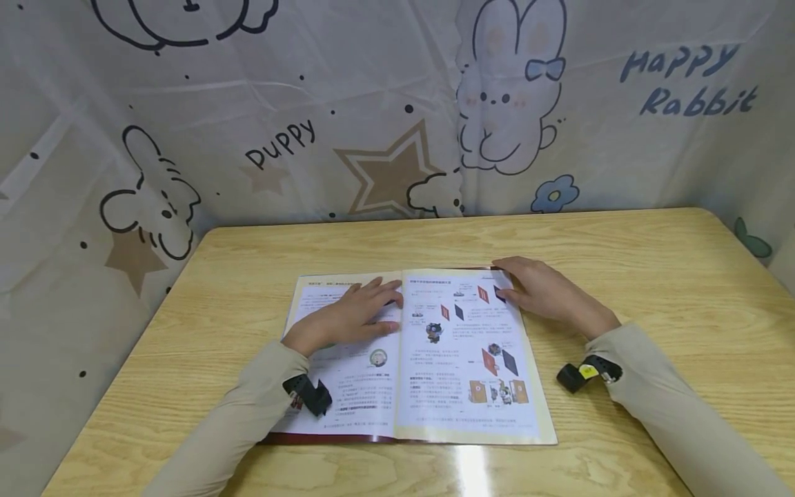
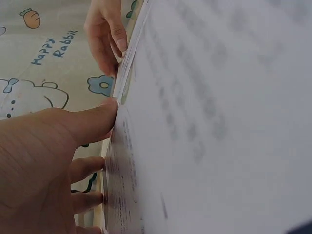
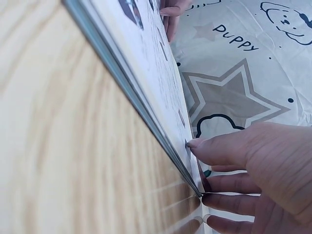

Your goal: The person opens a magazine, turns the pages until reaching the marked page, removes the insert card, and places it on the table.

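An open book with printed text and small colour pictures lies on the table, its pages upside down in the head view. My left hand rests across the left page, fingers stretched toward the centre fold. In the left wrist view its thumb and fingers touch the paper. At the far right corner of the book, my right hand pinches the page edge. The right wrist view shows the thumb on top of the page and the fingers at the corner's edge, a dark red cover strip between them.
The wooden table extends around the book on all sides. Behind it hangs a pale cloth with cartoon animals, stars and lettering. Dark camera straps sit on both sleeved wrists, the left one over the book's left page.
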The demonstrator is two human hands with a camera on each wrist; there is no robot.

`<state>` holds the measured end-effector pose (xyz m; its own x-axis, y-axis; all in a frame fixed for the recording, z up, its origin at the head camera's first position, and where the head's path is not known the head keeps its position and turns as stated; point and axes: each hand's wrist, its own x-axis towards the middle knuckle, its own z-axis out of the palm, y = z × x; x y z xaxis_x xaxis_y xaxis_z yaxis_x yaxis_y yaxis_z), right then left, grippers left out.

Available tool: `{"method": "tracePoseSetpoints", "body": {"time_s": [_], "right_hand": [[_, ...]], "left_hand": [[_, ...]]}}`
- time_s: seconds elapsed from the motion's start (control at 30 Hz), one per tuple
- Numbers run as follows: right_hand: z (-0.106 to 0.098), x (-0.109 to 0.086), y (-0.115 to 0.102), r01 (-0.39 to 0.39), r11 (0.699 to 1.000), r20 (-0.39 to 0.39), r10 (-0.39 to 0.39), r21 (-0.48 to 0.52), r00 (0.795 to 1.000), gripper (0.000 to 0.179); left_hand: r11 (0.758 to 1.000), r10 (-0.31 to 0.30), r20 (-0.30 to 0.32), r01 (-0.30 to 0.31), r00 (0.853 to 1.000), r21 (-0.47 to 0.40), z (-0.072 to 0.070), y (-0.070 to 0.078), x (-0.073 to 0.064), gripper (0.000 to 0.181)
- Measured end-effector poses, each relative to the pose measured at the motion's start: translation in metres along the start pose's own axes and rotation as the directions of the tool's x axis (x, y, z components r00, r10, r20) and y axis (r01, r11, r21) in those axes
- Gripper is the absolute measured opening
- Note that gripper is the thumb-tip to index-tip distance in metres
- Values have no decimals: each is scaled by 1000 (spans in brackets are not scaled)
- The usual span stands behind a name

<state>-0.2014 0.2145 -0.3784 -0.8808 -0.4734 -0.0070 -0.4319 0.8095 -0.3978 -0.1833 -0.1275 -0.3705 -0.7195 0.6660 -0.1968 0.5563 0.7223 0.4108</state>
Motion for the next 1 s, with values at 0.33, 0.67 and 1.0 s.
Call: {"method": "tracePoseSetpoints", "body": {"time_s": [0.33, 0.67, 1.0], "right_hand": [[-1, 1, -3, -5, 1000, -17, 5, -14, 1000, 52], [-2, -1, -6, -11, 1000, -34, 11, 0, 999, 51], [-4, -4, -9, 62, 998, -158, -66, -26, 985, 43]], "left_hand": [[999, -19, -3, 19, 1000, -29, 2, 3, 1, 46], [999, -17, -25, 18, 1000, 42, -3, 10, 15, 57], [999, -36, -39, 36, 999, 17, -8, 20, 57, 80]]}}
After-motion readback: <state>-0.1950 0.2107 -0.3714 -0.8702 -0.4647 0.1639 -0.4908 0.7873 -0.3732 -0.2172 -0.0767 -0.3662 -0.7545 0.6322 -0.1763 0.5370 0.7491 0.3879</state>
